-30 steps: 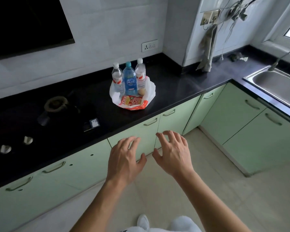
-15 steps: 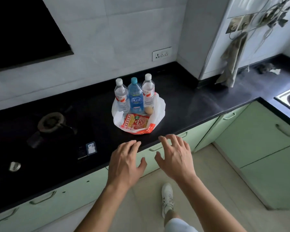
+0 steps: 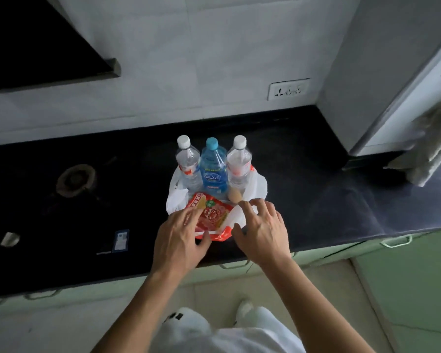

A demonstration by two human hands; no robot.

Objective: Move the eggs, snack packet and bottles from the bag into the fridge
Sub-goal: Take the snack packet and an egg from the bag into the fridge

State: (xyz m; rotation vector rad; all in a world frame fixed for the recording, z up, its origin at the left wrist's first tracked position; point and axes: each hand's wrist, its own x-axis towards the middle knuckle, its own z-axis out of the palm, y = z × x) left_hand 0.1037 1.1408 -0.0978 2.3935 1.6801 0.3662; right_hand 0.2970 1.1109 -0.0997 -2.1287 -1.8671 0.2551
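The left hand and the right hand are held spread and relaxed over the near rim of the bag, and nothing is gripped. Whether the fingertips touch the plastic cannot be told. The thin, crumpled white bag is seen on the glossy black desk, its mouth folded down. At its front a flat, shiny red snack packet is laid, partly covered by the left fingers. Just behind it, one smooth tan egg is visible; other eggs cannot be made out. Three upright plastic bottles are ranged at the back: a clear one, a blue one, a second clear one. The task is judged barely begun: everything is in the bag, and no fridge is seen.
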